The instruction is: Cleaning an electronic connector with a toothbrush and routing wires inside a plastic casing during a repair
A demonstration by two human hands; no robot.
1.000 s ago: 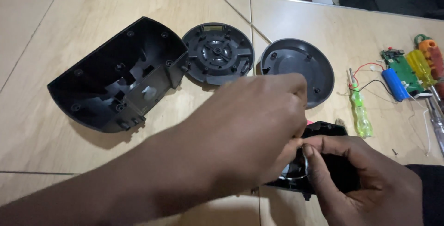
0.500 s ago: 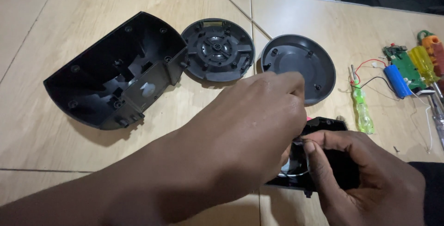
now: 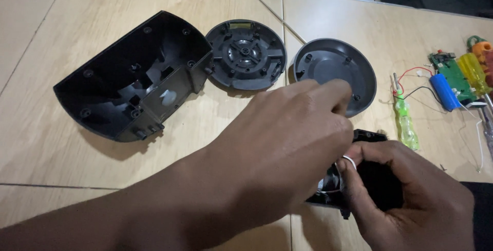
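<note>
My left hand [image 3: 287, 148] reaches across from the lower left, fingers curled over a small black plastic part [image 3: 370, 138] near the table's front. My right hand [image 3: 405, 194] grips that same black part from the right, thumb pressed against a shiny metal piece [image 3: 331, 184] in it. Most of the part is hidden under both hands. I cannot see what the left fingertips pinch. A large black curved housing shell [image 3: 128, 81] lies open at the left. Beyond the hands sit a round black ribbed disc [image 3: 246, 56] and a round black cap [image 3: 328, 66].
The table is light wood [image 3: 102, 4]. At the right lie a small green translucent screwdriver [image 3: 405, 120], a blue cylindrical battery [image 3: 444, 91] with red and black wires, a green circuit board [image 3: 447, 66] and yellow and orange tool handles [image 3: 475, 63]. Dark objects line the far edge.
The view has shifted slightly. My left hand has moved a little right over the black part, and my right hand has kept its grip.
</note>
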